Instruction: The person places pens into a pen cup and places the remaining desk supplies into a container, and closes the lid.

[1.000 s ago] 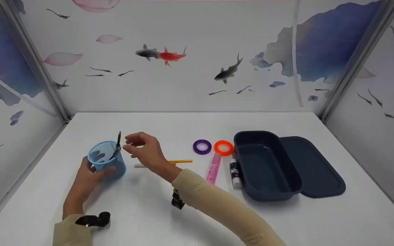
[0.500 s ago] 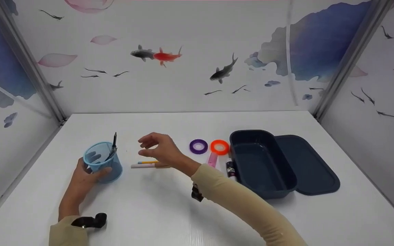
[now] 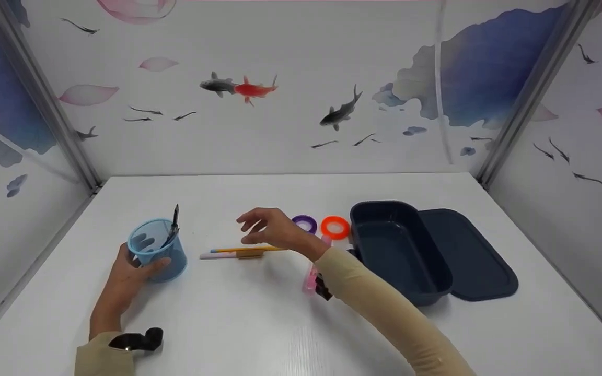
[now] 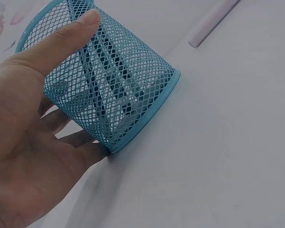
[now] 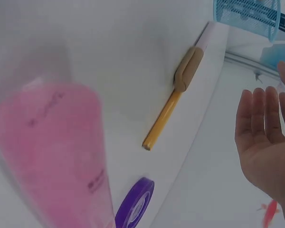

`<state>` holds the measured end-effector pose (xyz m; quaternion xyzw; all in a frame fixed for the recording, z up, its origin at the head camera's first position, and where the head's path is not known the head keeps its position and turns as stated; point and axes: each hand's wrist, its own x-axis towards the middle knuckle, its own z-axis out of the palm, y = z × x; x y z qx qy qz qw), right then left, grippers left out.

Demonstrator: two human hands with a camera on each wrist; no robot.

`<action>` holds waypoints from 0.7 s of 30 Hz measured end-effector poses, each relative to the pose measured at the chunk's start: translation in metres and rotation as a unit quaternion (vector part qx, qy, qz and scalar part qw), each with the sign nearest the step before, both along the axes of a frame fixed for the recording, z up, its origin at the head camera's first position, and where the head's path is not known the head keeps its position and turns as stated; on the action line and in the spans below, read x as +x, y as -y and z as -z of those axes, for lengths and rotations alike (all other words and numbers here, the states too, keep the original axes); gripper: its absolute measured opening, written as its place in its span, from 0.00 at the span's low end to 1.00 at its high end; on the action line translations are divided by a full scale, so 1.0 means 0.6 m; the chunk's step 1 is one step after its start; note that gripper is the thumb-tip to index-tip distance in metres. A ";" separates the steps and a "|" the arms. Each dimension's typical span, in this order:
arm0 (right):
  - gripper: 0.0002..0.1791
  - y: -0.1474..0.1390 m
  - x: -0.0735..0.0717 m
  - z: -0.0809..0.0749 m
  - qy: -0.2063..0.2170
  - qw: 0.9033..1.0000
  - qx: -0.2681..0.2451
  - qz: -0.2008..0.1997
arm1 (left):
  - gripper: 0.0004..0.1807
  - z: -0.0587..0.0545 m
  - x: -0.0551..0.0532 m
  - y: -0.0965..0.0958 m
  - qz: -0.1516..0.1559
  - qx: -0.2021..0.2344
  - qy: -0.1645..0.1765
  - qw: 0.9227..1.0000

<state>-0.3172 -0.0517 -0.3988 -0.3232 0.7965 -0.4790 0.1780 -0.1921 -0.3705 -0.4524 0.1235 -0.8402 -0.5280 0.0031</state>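
On the left of the table, my left hand (image 3: 132, 271) holds a light blue mesh pen cup (image 3: 174, 262), thumb across its near side. Dark pens (image 3: 175, 216) lean inside the cup. The left wrist view has the mesh cup (image 4: 133, 61) tilted by the camera angle, with the fingers around it. My right hand (image 3: 274, 227) hovers with nothing in it, fingers relaxed. Just below and left of it lie a yellow pencil (image 3: 228, 250) and a whitish pen (image 3: 217, 256) with a brown part. The right wrist view shows the yellow one (image 5: 162, 118) too.
Purple tape (image 3: 309, 223) and orange tape (image 3: 335, 227) lie right of my right hand. A pink item (image 3: 310, 282) is partly under my forearm. Farther right stand a dark blue box (image 3: 400, 250) and its lid (image 3: 484, 261). Printed walls enclose the table.
My right hand has moved right, away from the cup, over the pencil and towards the purple tape. The left hand keeps its hold on the cup.
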 end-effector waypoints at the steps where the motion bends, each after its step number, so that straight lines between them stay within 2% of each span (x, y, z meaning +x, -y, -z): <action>1: 0.23 -0.002 -0.004 0.001 0.005 1.000 0.006 -0.006 | 0.66 0.000 0.000 0.000 -0.001 -0.001 0.000 1.000; 9: 0.22 -0.010 -0.029 0.007 0.036 0.997 0.060 -0.041 | 0.66 -0.002 0.001 -0.002 -0.003 0.004 -0.006 1.000; 15: 0.21 -0.011 -0.039 0.013 0.035 0.990 0.124 -0.059 | 0.66 -0.001 0.002 -0.001 -0.003 0.008 -0.007 1.000; 21: 0.19 -0.008 -0.046 0.017 0.050 0.983 0.161 -0.067 | 0.67 0.000 0.002 0.001 -0.003 0.005 -0.003 1.000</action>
